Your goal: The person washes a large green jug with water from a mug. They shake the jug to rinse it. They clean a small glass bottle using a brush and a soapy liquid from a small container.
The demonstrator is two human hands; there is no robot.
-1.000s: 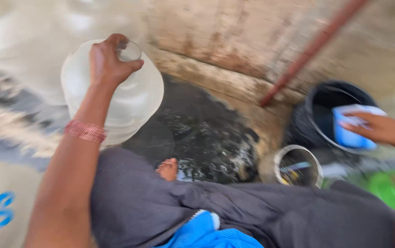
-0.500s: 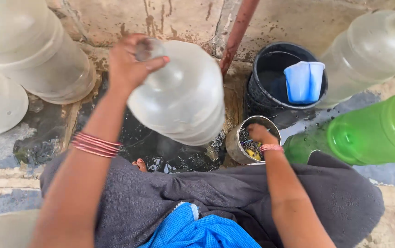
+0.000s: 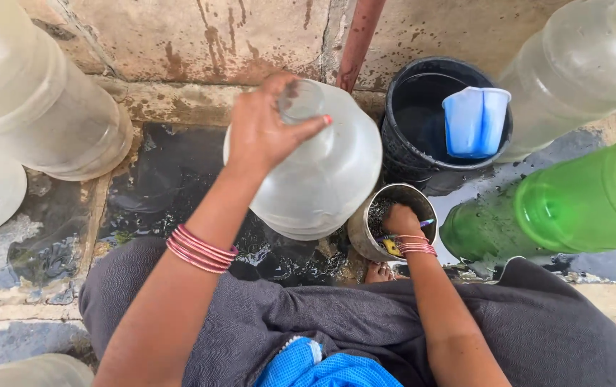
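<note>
My left hand (image 3: 265, 129) grips the neck of a large clear water jar (image 3: 315, 179) that stands upright on the wet dark floor in front of me. My right hand (image 3: 400, 221) reaches down into a small steel pot (image 3: 359, 231) just right of the jar; the fingers are buried inside among something yellow and blue, and what they hold is hidden. Pink bangles sit on both wrists.
A black bucket (image 3: 403, 154) of water with a blue mug (image 3: 474, 122) floating in it stands behind the pot. A green jar (image 3: 566, 204) and a clear jar (image 3: 580, 72) lie at right. More clear jars (image 3: 35, 107) stand at left. A stained wall and a rusty pipe (image 3: 357, 39) are behind.
The view has settled and come closer. My left hand has kept its grip on the jar's neck; my right hand has gone from the pot's rim down into the pot.
</note>
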